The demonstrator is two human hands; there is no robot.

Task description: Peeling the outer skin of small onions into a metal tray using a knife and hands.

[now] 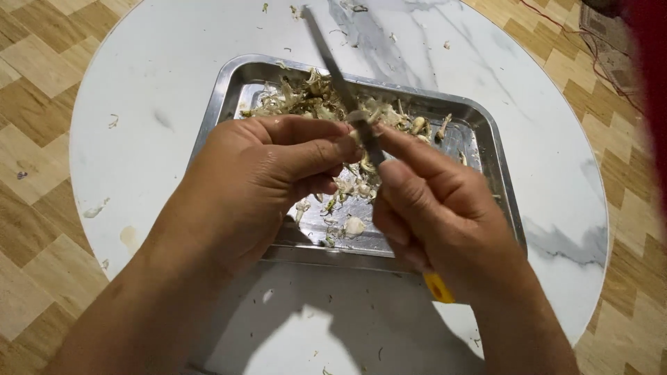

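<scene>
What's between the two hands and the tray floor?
Head view: under the left hand and right hand, loose pale peelings lie on the metal tray.

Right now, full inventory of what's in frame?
Tray: one, silver metal, rectangular, centre of the table.
Peel scraps: a heap, pale beige, along the tray's far side and middle.
Knife: one, grey blade pointing away, yellow handle end below the right hand.
Small pale piece: one, whitish, pinched between both hands at the blade.
Table: one, round, white marble pattern, scattered bits.
Floor: wood herringbone, tan.
Red cloth: right edge, blurred.
Left hand: grip on the piece.
Right hand: grip on the knife.
</scene>
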